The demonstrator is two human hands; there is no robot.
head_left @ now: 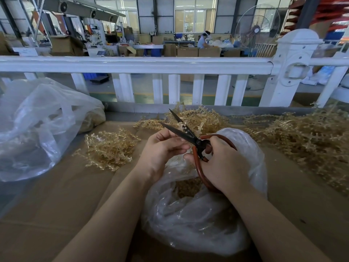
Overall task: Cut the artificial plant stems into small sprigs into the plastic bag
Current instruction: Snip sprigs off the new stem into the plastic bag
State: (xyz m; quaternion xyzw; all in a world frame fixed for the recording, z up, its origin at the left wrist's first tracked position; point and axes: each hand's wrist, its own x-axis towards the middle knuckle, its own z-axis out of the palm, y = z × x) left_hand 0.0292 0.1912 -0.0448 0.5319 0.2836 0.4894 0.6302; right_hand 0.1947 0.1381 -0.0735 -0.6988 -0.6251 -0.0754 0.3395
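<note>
Right hand [222, 165] grips the red-handled scissors [190, 138], blades apart, over the open plastic bag [198, 220] on the table [56, 205]. Left hand [162, 150] pinches a pale sprig [183, 127] between the blades. Uncut stems [109, 148] lie heaped just beyond.

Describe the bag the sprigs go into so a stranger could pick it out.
On the brown cardboard tabletop, look directly beneath the two hands. The small clear plastic bag sits there, open-mouthed with tan cuttings inside. Unlike the larger clear plastic bag at far left, it lies under the red-handled scissors.
</note>
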